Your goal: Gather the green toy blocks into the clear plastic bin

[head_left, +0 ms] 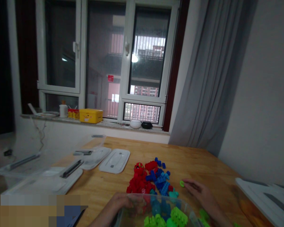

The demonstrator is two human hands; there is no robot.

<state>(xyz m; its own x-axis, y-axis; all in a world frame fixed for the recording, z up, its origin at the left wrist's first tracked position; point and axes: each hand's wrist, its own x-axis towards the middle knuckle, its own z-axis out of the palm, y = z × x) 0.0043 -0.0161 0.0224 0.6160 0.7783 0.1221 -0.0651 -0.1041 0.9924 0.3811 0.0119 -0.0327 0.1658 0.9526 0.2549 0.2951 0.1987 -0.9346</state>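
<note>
A lime-green ring-shaped brick [181, 183] lies on the wooden table [203, 167], just beside the fingertips [186, 183] of the right hand [201, 196], which are spread open and hold nothing. The left hand [115, 205] rests against the rim of a clear plastic bin [134, 198]; its fingers look curled, but I cannot tell whether they grip. The one bin holds green, blue and red bricks, too many to count. At twelve o'clock from it lies a heap of red and blue bricks [153, 178]; at ten o'clock, three white lids [115, 160].
</note>
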